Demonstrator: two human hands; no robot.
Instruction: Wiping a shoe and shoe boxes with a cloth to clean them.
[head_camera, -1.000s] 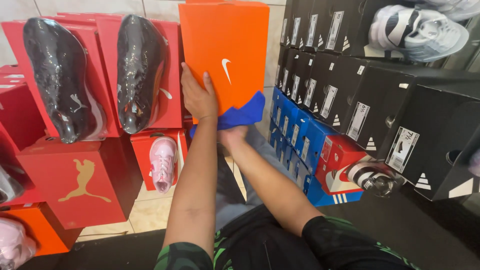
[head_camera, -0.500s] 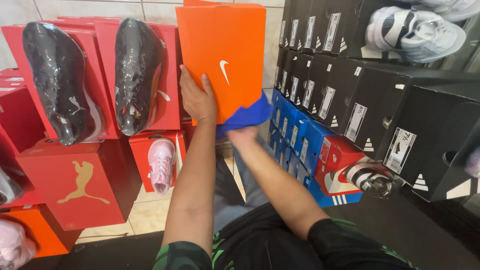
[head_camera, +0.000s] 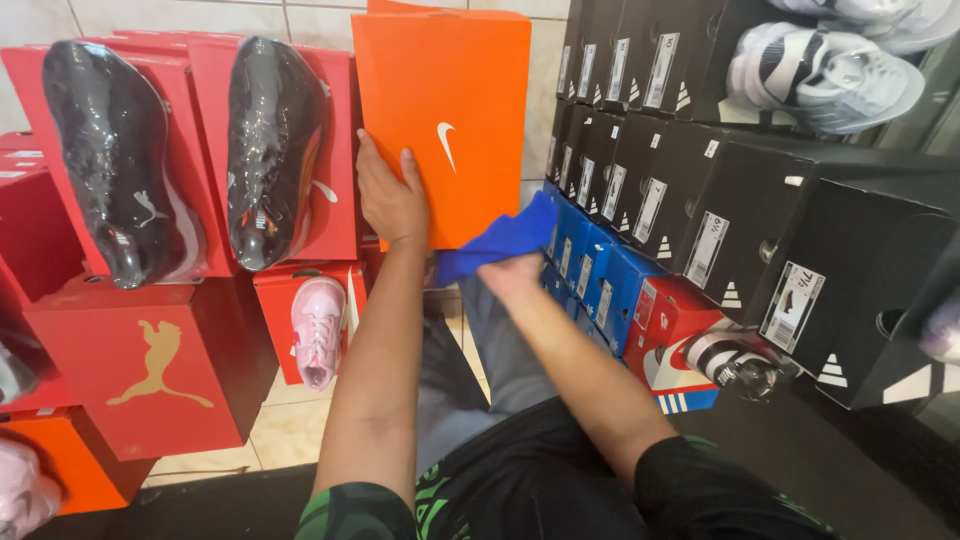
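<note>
Orange shoebox (head_camera: 450, 110), upright, glossy, white logo; barely shifted since half a second ago.
Left hand (head_camera: 392, 200) flat on box's left edge, fingers spread, not gripping. Right hand (head_camera: 508, 272) clamped on blue cloth (head_camera: 500, 240) at box's bottom edge. One box, one cloth; two wrapped black shoes (head_camera: 270, 150) left of grip.

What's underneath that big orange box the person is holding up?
Under the orange box, the right hand presses a blue cloth to its lower edge. The left hand steadies its side. The box's underside itself is hidden.
</note>
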